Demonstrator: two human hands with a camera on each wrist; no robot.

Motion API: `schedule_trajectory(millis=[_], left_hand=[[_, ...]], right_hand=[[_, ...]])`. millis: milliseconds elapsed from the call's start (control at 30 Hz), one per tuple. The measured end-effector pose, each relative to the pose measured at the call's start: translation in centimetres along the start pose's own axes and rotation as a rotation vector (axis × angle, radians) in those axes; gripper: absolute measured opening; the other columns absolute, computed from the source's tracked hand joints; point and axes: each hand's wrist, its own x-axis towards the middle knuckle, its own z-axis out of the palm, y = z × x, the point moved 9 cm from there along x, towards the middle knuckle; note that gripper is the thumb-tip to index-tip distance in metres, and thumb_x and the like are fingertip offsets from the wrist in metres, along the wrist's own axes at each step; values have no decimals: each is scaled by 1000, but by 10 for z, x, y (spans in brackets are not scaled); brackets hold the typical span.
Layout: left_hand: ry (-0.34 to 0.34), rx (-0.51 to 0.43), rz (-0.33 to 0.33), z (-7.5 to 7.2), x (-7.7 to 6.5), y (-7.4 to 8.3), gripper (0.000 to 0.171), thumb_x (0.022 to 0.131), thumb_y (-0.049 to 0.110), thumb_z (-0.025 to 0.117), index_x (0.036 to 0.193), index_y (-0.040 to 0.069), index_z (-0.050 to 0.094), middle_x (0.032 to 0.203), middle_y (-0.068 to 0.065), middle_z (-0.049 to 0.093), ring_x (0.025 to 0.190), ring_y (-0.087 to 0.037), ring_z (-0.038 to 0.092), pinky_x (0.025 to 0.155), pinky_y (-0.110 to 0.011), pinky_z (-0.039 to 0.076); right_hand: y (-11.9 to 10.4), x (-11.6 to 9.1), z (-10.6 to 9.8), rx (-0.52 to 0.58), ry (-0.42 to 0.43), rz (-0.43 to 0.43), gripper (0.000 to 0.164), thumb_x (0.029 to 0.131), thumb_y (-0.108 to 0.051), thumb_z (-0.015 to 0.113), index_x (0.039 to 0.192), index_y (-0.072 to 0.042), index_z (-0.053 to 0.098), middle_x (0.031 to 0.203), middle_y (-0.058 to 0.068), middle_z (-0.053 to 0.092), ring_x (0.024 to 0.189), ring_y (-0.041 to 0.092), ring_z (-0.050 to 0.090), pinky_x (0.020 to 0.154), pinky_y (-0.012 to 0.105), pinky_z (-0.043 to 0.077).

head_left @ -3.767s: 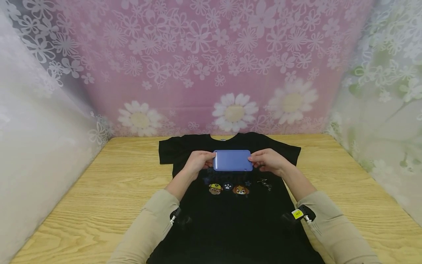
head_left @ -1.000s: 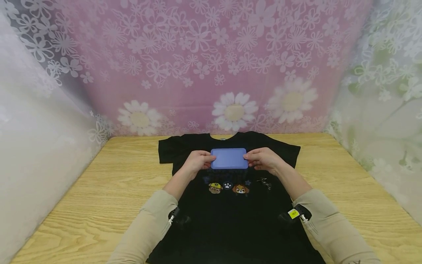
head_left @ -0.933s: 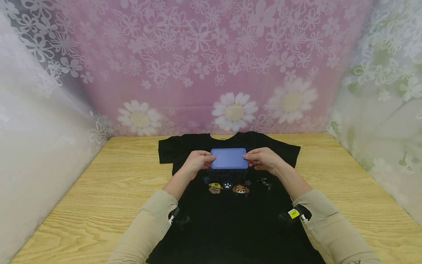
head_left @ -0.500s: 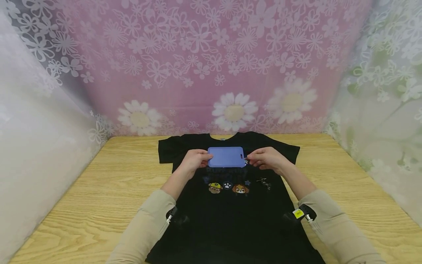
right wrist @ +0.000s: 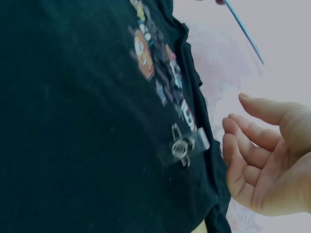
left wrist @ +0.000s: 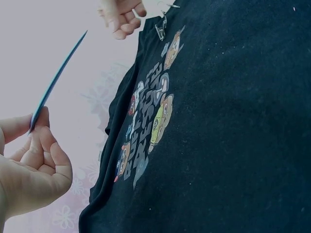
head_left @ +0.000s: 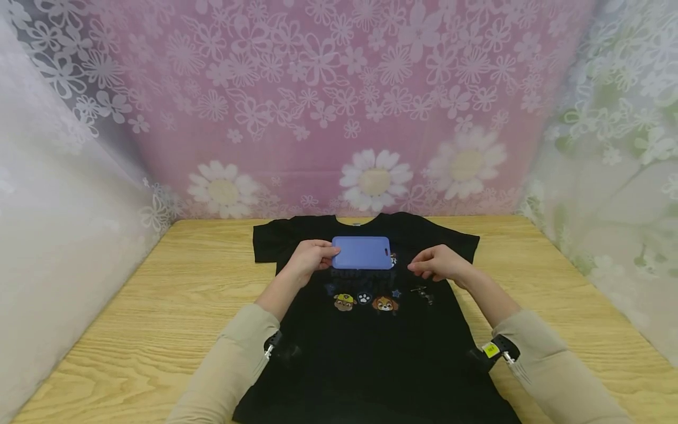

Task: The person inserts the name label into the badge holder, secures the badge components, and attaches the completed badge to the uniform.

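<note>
A flat blue card holder [head_left: 361, 252] with a small slot at its right end is held above a black T-shirt [head_left: 371, 359]. My left hand [head_left: 313, 259] pinches its left end between thumb and fingers; the left wrist view shows the holder [left wrist: 57, 77] edge-on. My right hand [head_left: 438, 262] is apart from it, off to the right, loosely bent and holding nothing. Nearest to that hand, a metal badge clip with a clear plastic strap [right wrist: 182, 145] lies on the shirt, to the right of the printed dog faces [head_left: 385, 304].
The shirt lies spread on a wooden table [head_left: 175, 306], neck toward the back. A pink flowered curtain [head_left: 318, 106] hangs behind the table, with pale sheets [head_left: 609, 153] at both sides.
My right hand has let go of the card holder's right end and moved right and slightly nearer. My left hand has shifted the holder a little left; its slot now shows at the right end.
</note>
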Motion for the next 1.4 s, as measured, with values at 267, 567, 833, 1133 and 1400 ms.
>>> schedule_trajectory(millis=[267, 567, 833, 1133, 1400], left_hand=[[-16, -7, 5, 0, -2, 0, 20, 87, 9, 63, 98, -7, 64, 69, -2, 57, 67, -17, 52, 70, -31, 47], [-10, -21, 4, 0, 1, -4, 19, 86, 10, 63, 97, -7, 65, 70, -2, 58, 63, -14, 51, 80, -42, 46], [-7, -12, 7, -1, 3, -6, 19, 86, 10, 63, 96, -6, 65, 70, -2, 58, 64, -14, 52, 81, -43, 45], [-4, -8, 5, -2, 2, -8, 19, 86, 10, 63, 97, -6, 65, 70, -2, 58, 66, -15, 52, 82, -44, 45], [-5, -13, 4, -3, 2, -8, 19, 86, 10, 63, 97, -6, 65, 70, -2, 58, 65, -15, 51, 85, -46, 44]], right_hand=[[12, -6, 3, -69, -40, -25, 29, 85, -23, 67, 100, 1, 67, 78, 3, 61, 69, 18, 54, 57, 30, 43], [23, -5, 8, -151, -34, -24, 22, 82, -23, 71, 90, -3, 69, 72, 1, 56, 64, 15, 50, 51, 26, 38], [20, -4, 13, -230, -17, -84, 23, 78, -25, 75, 80, -4, 68, 70, -1, 57, 61, 14, 49, 55, 29, 41], [16, -4, 13, -390, 29, -55, 29, 70, -32, 80, 75, -9, 64, 72, -1, 56, 64, 15, 48, 56, 29, 39], [14, -5, 14, -433, 27, -31, 22, 72, -26, 79, 73, -11, 63, 71, -1, 57, 63, 16, 51, 55, 31, 40]])
